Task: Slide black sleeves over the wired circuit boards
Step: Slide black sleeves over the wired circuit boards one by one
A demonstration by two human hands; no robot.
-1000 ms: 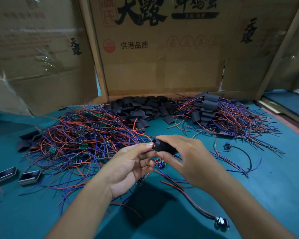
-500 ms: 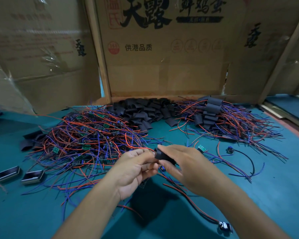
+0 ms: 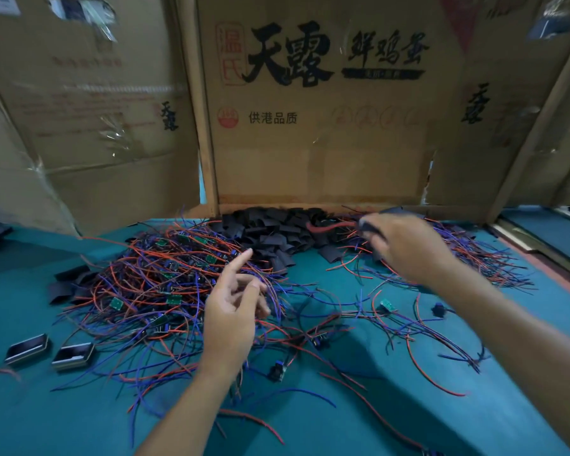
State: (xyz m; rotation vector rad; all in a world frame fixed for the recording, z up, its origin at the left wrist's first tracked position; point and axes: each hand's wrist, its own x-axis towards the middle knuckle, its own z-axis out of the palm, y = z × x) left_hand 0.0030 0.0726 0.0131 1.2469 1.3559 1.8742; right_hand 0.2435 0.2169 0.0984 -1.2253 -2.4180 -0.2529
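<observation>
A person's right hand [image 3: 405,246], blurred, gripped a black sleeve [image 3: 371,227] trailing red wire above the far pile of sleeved boards [image 3: 468,258]. The left hand [image 3: 234,311] hovered, fingers loosely spread, over tangled wired circuit boards [image 3: 158,284] on the teal surface [image 3: 79,416].

Surface: teal table [image 3: 408,406]
On it: tangled wired boards [image 3: 165,284], black sleeves [image 3: 277,228], two small metal cases [image 3: 50,352]
</observation>
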